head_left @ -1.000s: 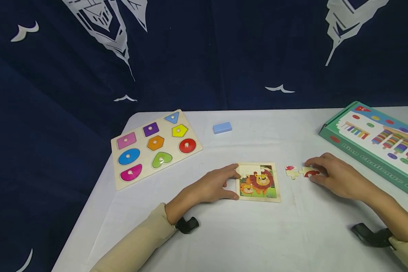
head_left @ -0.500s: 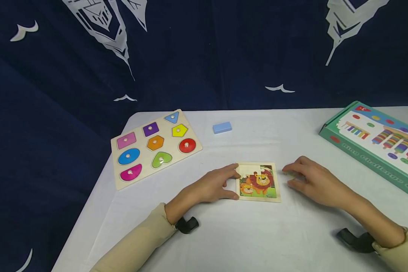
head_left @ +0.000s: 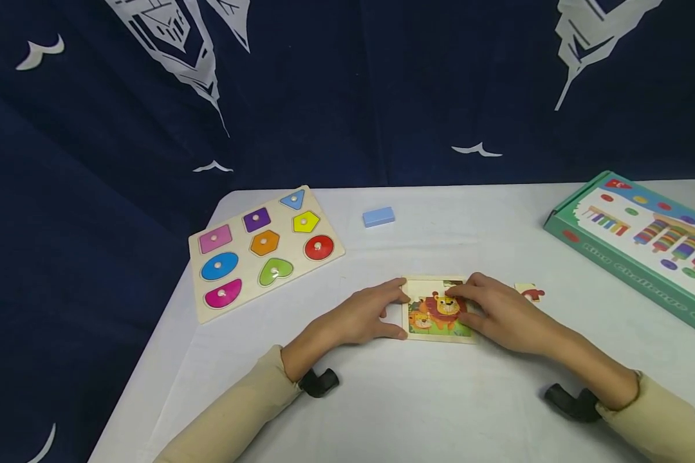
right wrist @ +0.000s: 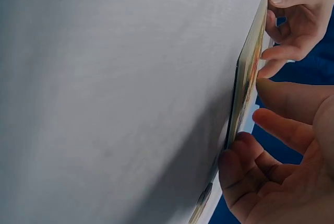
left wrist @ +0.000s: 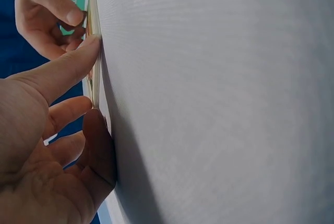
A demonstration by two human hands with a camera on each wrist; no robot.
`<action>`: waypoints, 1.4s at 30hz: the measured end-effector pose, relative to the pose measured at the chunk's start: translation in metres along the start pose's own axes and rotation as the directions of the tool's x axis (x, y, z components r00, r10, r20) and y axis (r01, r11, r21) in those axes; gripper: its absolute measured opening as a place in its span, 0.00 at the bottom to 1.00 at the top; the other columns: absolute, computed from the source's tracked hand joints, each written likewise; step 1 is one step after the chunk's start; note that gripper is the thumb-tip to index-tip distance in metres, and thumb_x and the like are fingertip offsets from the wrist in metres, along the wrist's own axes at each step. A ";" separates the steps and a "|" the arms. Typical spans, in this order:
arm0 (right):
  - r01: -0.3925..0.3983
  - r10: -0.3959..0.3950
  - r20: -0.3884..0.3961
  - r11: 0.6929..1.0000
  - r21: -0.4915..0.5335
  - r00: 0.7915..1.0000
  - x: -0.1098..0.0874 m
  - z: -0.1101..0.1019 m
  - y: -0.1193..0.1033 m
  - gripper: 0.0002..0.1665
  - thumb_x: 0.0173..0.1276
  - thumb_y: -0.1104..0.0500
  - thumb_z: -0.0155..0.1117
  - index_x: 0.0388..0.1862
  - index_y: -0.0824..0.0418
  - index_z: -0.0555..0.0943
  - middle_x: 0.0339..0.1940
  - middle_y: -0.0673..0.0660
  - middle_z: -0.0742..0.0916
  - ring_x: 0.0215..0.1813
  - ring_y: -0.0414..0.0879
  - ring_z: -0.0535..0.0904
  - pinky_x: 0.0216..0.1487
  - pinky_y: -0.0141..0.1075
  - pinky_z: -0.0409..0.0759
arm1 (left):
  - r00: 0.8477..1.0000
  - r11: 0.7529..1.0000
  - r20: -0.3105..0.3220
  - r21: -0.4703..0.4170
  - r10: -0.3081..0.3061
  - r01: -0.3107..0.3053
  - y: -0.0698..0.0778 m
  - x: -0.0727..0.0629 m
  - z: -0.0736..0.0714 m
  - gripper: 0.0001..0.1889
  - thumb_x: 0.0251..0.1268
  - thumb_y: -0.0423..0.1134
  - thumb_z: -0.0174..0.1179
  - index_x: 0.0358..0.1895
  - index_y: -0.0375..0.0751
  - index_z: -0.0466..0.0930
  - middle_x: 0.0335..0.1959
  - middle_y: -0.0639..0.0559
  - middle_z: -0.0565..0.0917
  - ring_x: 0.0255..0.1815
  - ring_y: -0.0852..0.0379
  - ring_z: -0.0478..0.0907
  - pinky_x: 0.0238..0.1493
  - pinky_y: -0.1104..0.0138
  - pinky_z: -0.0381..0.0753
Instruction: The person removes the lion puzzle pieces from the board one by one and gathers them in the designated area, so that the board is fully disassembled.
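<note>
A small wooden jigsaw board [head_left: 405,308] with a lion picture lies on the white table. My left hand [head_left: 361,315] holds its left edge, thumb and fingers at the corners. My right hand [head_left: 504,315] is over the board's right side, thumb and index finger bent towards the picture. A puzzle piece in its grasp is largely hidden by the fingers. Another puzzle piece [head_left: 531,292], cream with red, lies just right of that hand. In the right wrist view the board [right wrist: 248,72] shows edge-on beside my right hand [right wrist: 284,151].
A wooden shape board [head_left: 289,247] with knobbed coloured shapes lies at the left. Behind the jigsaw board sits a blue block [head_left: 378,217]. A green game box [head_left: 637,241] takes up the right rear. Dark blue patterned cloth [head_left: 347,96] hangs behind the table.
My right hand has moved left from the loose pieces to the board, taking the nearer piece. The other piece stays on the table. My left hand has not moved.
</note>
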State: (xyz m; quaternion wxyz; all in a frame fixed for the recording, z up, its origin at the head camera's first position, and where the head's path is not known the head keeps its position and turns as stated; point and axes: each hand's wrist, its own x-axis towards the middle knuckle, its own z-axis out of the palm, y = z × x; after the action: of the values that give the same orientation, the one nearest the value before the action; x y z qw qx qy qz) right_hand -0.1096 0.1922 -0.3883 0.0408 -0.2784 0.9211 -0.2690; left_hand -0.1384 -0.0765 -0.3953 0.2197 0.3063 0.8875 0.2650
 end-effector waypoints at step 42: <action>-0.057 0.058 0.013 0.996 -0.071 0.998 0.017 0.001 -0.008 0.21 0.54 0.64 0.79 0.48 0.67 0.86 0.46 0.60 0.76 0.48 0.55 0.68 0.48 0.48 0.71 | 1.000 1.000 0.001 0.006 0.011 -0.011 -0.001 0.001 0.000 0.30 0.58 0.45 0.72 0.64 0.42 0.76 0.78 0.48 0.58 0.30 0.62 0.70 0.33 0.73 0.70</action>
State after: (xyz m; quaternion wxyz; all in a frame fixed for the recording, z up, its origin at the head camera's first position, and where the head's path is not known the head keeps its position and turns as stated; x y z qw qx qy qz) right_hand -0.1199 0.1775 -0.3836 0.0458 -0.2552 0.9373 -0.2331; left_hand -0.1394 -0.0766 -0.3962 0.2177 0.3117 0.8865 0.2636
